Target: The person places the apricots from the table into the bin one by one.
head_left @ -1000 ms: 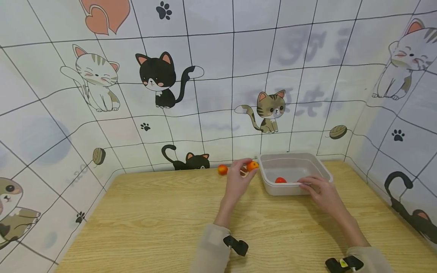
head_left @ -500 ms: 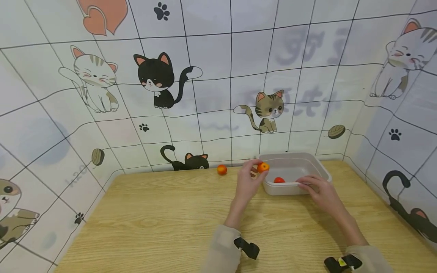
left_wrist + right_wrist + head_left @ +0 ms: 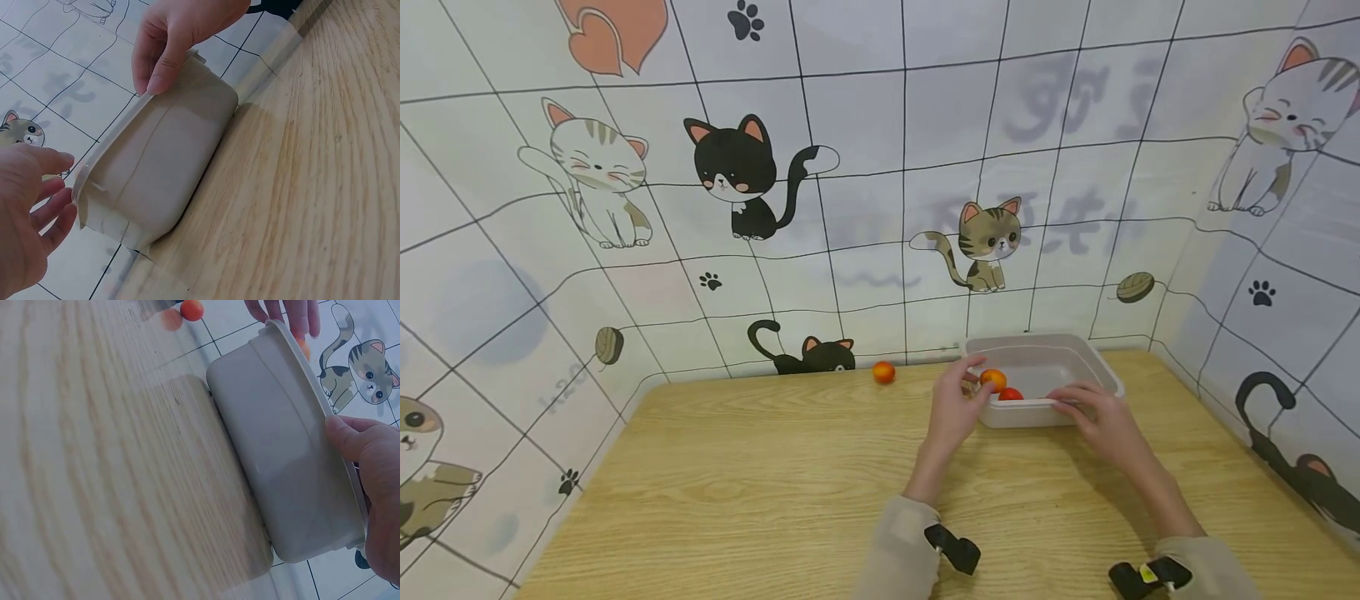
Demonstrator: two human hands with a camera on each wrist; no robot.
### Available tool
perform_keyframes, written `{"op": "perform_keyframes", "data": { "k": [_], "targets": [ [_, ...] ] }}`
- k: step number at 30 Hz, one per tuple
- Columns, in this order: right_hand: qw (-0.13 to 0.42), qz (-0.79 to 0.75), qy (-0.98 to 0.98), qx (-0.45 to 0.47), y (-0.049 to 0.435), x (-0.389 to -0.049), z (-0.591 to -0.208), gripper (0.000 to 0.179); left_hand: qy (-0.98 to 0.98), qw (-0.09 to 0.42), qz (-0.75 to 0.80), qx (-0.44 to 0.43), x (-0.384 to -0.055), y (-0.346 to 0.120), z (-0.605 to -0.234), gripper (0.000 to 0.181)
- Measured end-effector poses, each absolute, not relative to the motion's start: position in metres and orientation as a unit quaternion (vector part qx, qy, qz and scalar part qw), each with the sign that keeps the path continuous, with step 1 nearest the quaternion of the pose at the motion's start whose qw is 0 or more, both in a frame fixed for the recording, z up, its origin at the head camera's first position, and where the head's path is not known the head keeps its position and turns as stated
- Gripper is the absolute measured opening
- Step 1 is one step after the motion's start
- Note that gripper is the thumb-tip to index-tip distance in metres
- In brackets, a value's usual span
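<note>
A light grey plastic box (image 3: 1045,367) stands at the back right of the wooden table. My right hand (image 3: 1101,417) pinches its front rim, thumb outside; in the right wrist view the thumb (image 3: 340,434) presses on the rim. My left hand (image 3: 955,408) is at the box's left front corner, its fingers apart and curved. In the left wrist view nothing shows between the thumb and fingers of this hand (image 3: 31,212). Just beyond the fingertips, an orange round fruit (image 3: 993,380) lies inside the box, beside a red round fruit (image 3: 1011,394), whose lower part the front wall hides.
Another orange-red round fruit (image 3: 883,372) lies on the table (image 3: 760,467) by the back wall, left of the box. A wall covering printed with cats (image 3: 737,175) borders the table at the back and sides.
My left hand has carried the orange fruit rightwards over the box's left rim, lowered it inside and let go of it. The right hand has stayed on the front rim.
</note>
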State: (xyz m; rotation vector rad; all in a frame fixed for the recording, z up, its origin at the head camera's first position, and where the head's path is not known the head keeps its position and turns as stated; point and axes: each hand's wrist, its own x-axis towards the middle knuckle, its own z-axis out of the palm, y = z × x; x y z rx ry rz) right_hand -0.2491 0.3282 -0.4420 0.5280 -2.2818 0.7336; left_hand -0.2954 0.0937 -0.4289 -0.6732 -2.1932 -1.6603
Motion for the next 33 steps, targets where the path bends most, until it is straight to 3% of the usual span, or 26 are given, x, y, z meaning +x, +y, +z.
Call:
{"op": "perform_keyframes", "data": {
  "k": [11,33],
  "targets": [
    [0.321,0.293,-0.879,0.197,0.330,-0.253,-0.441,0.019,-0.774,0.140,-0.572,-0.235,-0.297,0.090,-0.422,0.034],
    [0.311,0.291,-0.885,0.188,0.329,-0.255,-0.437,0.019,-0.786,0.184,-0.529,-0.263,-0.296,0.059,-0.409,0.033]
  ]
}}
